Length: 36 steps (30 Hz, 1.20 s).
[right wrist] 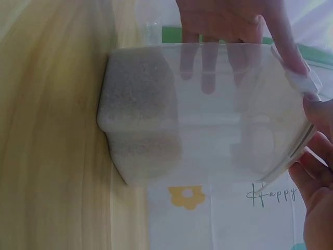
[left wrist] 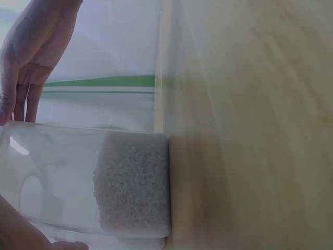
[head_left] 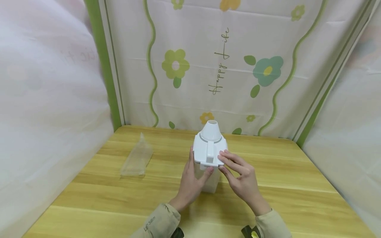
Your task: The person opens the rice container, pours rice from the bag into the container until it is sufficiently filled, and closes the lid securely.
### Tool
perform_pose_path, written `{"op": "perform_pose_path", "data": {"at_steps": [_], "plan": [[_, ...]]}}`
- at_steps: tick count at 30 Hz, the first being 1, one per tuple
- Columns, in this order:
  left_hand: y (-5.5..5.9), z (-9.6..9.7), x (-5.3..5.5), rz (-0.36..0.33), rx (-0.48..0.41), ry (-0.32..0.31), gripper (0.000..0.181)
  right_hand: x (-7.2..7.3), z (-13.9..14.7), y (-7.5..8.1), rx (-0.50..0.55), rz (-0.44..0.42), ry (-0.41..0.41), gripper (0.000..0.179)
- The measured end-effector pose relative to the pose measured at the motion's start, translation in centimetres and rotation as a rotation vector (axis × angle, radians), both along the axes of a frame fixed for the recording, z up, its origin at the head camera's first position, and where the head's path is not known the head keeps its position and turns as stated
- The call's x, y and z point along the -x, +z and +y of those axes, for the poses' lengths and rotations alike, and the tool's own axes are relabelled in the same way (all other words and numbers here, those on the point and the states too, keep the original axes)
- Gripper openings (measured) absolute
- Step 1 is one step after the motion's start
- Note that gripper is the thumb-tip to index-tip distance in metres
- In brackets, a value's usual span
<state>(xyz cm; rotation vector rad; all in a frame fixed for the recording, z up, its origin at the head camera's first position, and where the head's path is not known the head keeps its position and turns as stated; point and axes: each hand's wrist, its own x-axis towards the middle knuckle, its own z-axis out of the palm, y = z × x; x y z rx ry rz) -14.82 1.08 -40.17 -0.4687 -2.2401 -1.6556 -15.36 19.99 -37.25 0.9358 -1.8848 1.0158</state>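
A clear, tall plastic storage container (head_left: 209,185) stands upright on the table, with white rice-like grains (left wrist: 135,185) in its lower part. Its white lid (head_left: 200,152) carries a cone-shaped spout (head_left: 211,132) and a front latch tab (head_left: 208,164). My left hand (head_left: 189,185) holds the container's left side, thumb at the front just below the latch. At the lid's right front corner, my right hand (head_left: 245,180) pinches the edge, fingers on top and thumb below. The right wrist view shows left fingers (right wrist: 209,65) through the clear wall.
A crumpled clear plastic bag (head_left: 137,158) lies on the wooden table (head_left: 98,195), left of the container. Behind the table hangs a flower-printed curtain (head_left: 190,99), and pale fabric walls (head_left: 50,109) enclose both sides.
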Motion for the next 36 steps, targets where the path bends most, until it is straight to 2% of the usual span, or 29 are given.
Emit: {"op": "perform_pose_path", "data": {"at_steps": [9, 13, 17, 21, 27, 34, 36], "plan": [[-0.2, -0.1, 0.0, -0.009, 0.001, 0.004, 0.095, 0.1, -0.1, 0.3, -0.013, 0.0, 0.008, 0.043], [0.0, -0.2, 0.0, -0.005, -0.019, -0.006, 0.097, -0.1, 0.1, 0.7, -0.063, 0.011, -0.005, 0.039], [-0.1, -0.3, 0.0, -0.019, -0.032, -0.021, 0.106, 0.0, 0.5, 1.3, -0.122, 0.012, 0.014, 0.04], [-0.3, -0.5, 0.3, 0.019, -0.034, -0.039, 0.111, 0.3, 0.8, 1.7, -0.15, 0.009, 0.054, 0.043], [-0.2, -0.4, 0.6, 0.075, -0.021, -0.041, 0.109, 1.0, 1.0, 1.9, -0.132, 0.006, 0.12, 0.048], [0.2, -0.7, 0.4, 0.058, -0.015, -0.057, 0.107, 1.2, 0.9, 1.8, -0.124, -0.024, 0.144, 0.045], [0.4, -0.8, 0.3, 0.046, -0.033, -0.083, 0.107, 1.2, 1.0, 1.7, -0.121, -0.024, 0.143, 0.046]]}}
